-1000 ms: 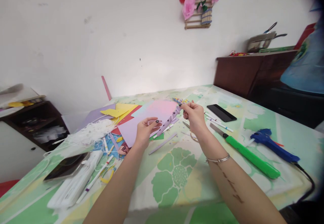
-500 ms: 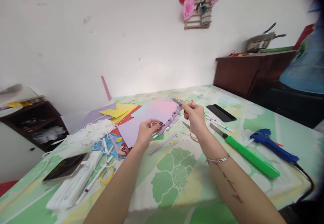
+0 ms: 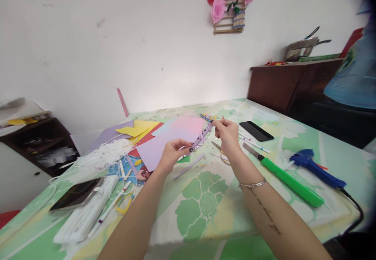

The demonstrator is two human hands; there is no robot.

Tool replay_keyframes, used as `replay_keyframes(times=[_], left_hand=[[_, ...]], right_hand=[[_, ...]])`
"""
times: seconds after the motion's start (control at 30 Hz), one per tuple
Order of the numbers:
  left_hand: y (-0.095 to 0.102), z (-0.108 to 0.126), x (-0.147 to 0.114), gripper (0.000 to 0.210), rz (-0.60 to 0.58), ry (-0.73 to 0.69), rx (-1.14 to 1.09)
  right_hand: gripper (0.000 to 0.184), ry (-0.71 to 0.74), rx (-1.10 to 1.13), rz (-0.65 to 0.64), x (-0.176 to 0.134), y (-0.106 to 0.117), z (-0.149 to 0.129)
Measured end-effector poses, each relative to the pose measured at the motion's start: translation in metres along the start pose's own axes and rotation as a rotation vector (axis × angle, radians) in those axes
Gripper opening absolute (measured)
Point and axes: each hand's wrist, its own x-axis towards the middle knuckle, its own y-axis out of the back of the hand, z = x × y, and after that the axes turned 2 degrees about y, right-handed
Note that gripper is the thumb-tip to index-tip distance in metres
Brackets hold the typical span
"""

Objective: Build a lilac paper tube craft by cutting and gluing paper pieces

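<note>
Between my two hands runs a lilac paper strip [image 3: 202, 136] with dark dots, slanting up to the right above the table. My left hand [image 3: 174, 153] pinches its lower end between thumb and fingers. At the upper end, my right hand [image 3: 226, 132] is closed on the strip. Under and behind the strip lies lilac paper [image 3: 158, 146], with a pink-and-blue sheet [image 3: 185, 126] beyond it. A loose narrow lilac strip [image 3: 188, 166] rests on the tablecloth near my left hand. Scissors [image 3: 216, 145] lie partly hidden by my right hand.
To the right are a green-handled cutter [image 3: 292, 181], a blue glue gun [image 3: 319, 169] with its cord, and a black phone [image 3: 256, 130]. At left lie tangled white string [image 3: 102, 154], another phone [image 3: 76, 193], a white power strip [image 3: 85, 213], markers and yellow paper [image 3: 143, 128].
My left hand has shifted slightly right along the strip. My right hand has moved a little to the right, and more of the strip's upper end shows.
</note>
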Motion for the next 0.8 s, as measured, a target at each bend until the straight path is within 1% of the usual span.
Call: replay_keyframes(times=[0.13, 0.23, 0.3, 0.37, 0.47, 0.57, 0.8], left_hand=[[0.0043, -0.0016, 0.0003, 0.026, -0.102, 0.027, 0.037], [0.0081, -0.0018, -0.0006, 0.029, -0.195, -0.001, 0.066], [0.0095, -0.0021, -0.0012, 0.027, -0.233, -0.026, 0.074], [0.0093, -0.0030, -0.0011, 0.023, -0.222, -0.036, 0.086], [0.0067, -0.0056, 0.0002, 0.018, -0.154, -0.021, 0.082], [0.0038, -0.0073, 0.0014, 0.017, -0.120, -0.012, 0.054], [0.0007, -0.0060, 0.0020, 0.026, -0.096, -0.014, 0.037]], right_hand=[[0.019, 0.016, 0.010, 0.015, 0.0019, 0.0016, 0.0013], [0.019, 0.030, 0.015, 0.017, 0.0034, 0.0029, 0.0013], [0.019, 0.037, 0.017, 0.010, 0.0040, 0.0035, 0.0008], [0.020, 0.041, 0.019, -0.002, 0.0041, 0.0036, 0.0001], [0.018, 0.045, 0.013, -0.027, 0.0035, 0.0030, -0.0013], [0.018, 0.048, 0.002, -0.054, 0.0027, 0.0022, -0.0027], [0.019, 0.052, -0.012, -0.080, 0.0023, 0.0021, -0.0027]])
